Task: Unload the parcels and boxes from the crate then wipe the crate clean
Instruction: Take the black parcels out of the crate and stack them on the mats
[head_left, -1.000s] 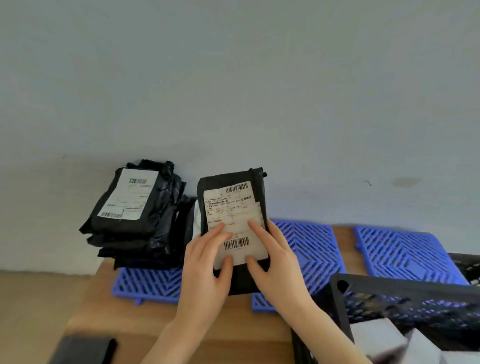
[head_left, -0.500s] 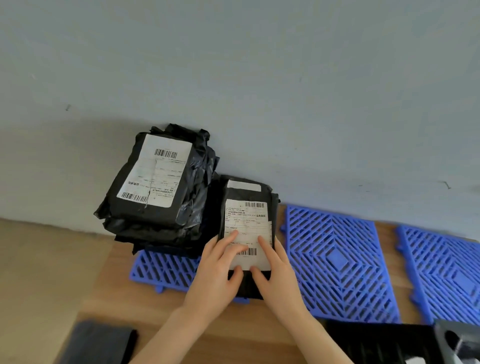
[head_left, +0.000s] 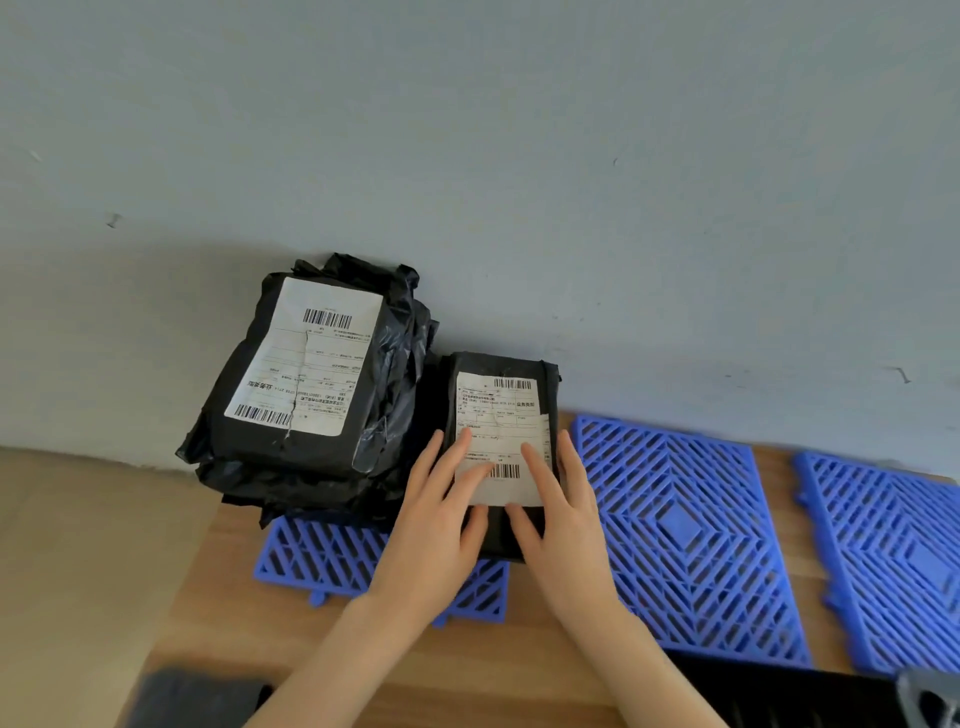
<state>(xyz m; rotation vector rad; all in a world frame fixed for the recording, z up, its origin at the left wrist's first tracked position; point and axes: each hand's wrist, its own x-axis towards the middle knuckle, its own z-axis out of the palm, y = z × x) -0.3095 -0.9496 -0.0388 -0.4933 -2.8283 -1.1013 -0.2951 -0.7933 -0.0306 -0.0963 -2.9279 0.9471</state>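
A small black parcel with a white shipping label lies on a blue grid mat, close to the wall. Both hands hold it at its near end. My left hand has fingers on the label and its thumb at the near edge. My right hand grips the right side the same way. To the left, touching it, stands a stack of black bagged parcels with a torn label on top. Only a strip of the black crate shows at the bottom right.
Two more blue grid mats lie on the wooden table to the right. A dark cloth sits at the table's near left corner. The grey wall runs right behind the parcels. The table ends just left of the stack.
The parcel was held upright above the mat; both hands have carried it forward and laid it flat beside the stack. My view has swung left and down, so the crate has nearly left the frame.
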